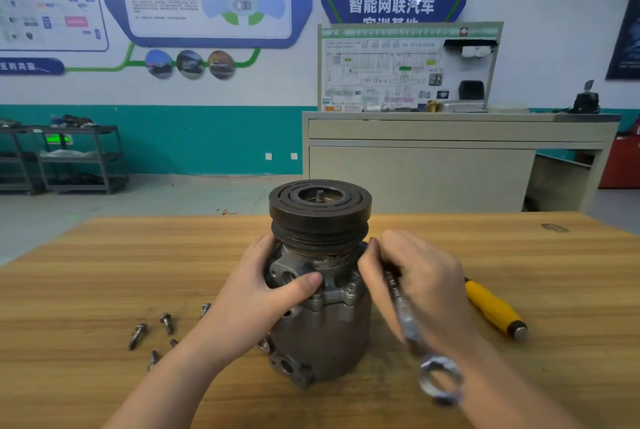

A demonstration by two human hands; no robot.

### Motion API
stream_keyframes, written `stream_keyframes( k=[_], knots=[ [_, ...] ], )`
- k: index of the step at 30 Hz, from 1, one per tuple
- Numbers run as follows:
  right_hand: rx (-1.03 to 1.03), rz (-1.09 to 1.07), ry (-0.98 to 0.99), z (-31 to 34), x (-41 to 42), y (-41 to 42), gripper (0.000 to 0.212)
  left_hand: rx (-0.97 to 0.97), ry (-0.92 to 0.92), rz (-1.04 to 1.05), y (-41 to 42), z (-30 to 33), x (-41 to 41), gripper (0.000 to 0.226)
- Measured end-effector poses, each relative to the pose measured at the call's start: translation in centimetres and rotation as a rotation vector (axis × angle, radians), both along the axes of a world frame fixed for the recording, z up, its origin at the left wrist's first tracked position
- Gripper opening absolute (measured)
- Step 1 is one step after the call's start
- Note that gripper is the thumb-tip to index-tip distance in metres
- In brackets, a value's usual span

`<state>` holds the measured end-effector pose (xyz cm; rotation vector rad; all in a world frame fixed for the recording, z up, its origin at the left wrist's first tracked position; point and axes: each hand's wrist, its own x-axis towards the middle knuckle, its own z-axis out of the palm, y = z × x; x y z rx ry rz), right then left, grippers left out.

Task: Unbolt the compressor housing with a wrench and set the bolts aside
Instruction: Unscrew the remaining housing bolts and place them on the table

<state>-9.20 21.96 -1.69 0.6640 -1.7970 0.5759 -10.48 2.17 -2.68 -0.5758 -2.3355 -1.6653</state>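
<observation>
The grey compressor stands upright in the middle of the wooden table, its dark pulley on top. My left hand grips the housing just under the pulley, thumb across the front. My right hand holds a steel combination wrench against the compressor's right side; its ring end points toward me and its far end is hidden behind my fingers. Several removed bolts lie loose on the table to the left of the compressor. One bolt still sits in the housing flange at the front right.
A yellow-handled tool lies on the table to the right of my right hand. Beyond the table stand a beige bench with a wiring display board and, far left, dark shelving carts.
</observation>
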Motion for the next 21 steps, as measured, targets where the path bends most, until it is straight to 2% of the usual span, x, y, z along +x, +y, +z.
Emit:
stream_keyframes(
  k=[3, 5, 8, 12, 17, 19, 21],
  knots=[
    [-0.045, -0.049, 0.007, -0.4, 0.1, -0.6, 0.042, -0.006, -0.007, 0.005, 0.0, 0.0, 0.0, 0.068],
    [-0.181, 0.047, -0.044, -0.4, -0.2, -0.1, 0.041, -0.015, -0.006, 0.008, 0.0, 0.0, 0.0, 0.071],
    [-0.472, 0.342, -0.322, 0.0, -1.6, 2.0, 0.037, -0.009, -0.01, 0.0, 0.1, 0.0, 0.1, 0.068],
    [-0.754, 0.644, -0.648, 0.9, -4.0, 4.3, 0.054, -0.003, -0.012, 0.002, 0.1, 0.1, 0.0, 0.065],
    [-1.073, 0.979, -1.03, 0.3, -5.4, 4.5, 0.035, -0.003, -0.021, 0.001, 0.1, 0.0, 0.0, 0.072],
    [-1.267, 1.002, -1.064, 0.0, -5.7, 4.2, 0.031, 0.002, -0.023, -0.003, 0.1, 0.0, 0.0, 0.073],
    [-1.517, 0.985, -1.009, -0.2, -5.9, 4.0, 0.029, 0.002, -0.023, -0.004, 0.1, 0.1, 0.0, 0.07]
  ],
)
